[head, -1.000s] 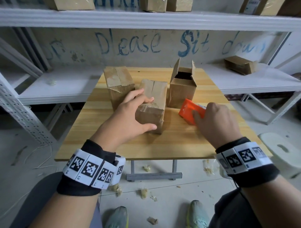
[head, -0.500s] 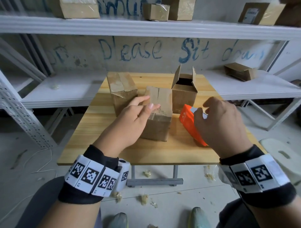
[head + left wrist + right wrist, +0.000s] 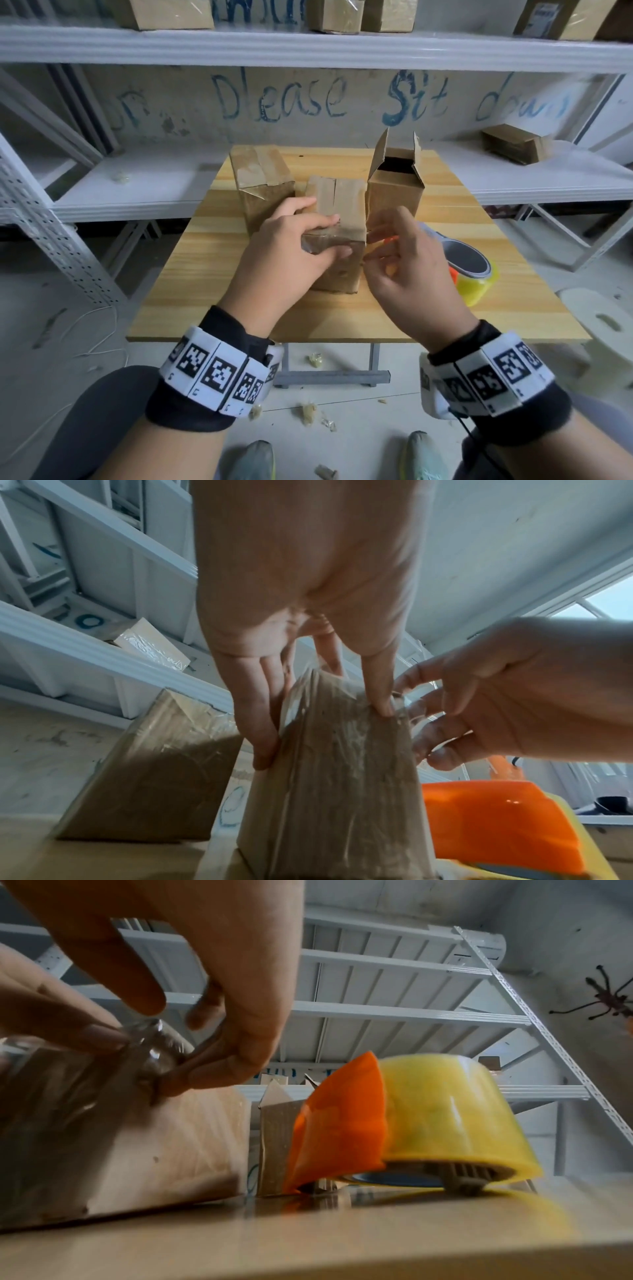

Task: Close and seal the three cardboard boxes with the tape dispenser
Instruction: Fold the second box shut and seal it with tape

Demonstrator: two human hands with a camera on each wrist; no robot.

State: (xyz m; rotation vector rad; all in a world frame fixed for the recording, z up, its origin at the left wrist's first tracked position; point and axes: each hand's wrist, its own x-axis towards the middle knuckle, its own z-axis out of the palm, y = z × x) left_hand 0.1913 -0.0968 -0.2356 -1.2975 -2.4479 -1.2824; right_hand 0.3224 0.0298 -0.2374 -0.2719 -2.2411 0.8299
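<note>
Three brown cardboard boxes stand on the wooden table [image 3: 212,281]. The left box [image 3: 262,185] is closed and taped. My left hand [image 3: 322,236] grips the closed middle box [image 3: 342,205] at its top near edge, thumb on the front face. Clear tape wraps this middle box [image 3: 335,791]. At its right corner my right hand [image 3: 373,245] pinches a crumpled end of clear tape [image 3: 161,1056]. The right box [image 3: 394,185] has its flaps standing up. The orange tape dispenser [image 3: 472,270] with its yellow roll [image 3: 445,1110] lies on the table right of my hand.
White metal shelves run behind and to both sides of the table, with more boxes on them, one at the back right [image 3: 513,147]. A white stool [image 3: 603,322] stands right of the table. Tape scraps lie on the floor.
My right hand has let go of the orange dispenser, which now lies on the table at the right, and has moved to the middle box's right corner. The left hand stays on the box.
</note>
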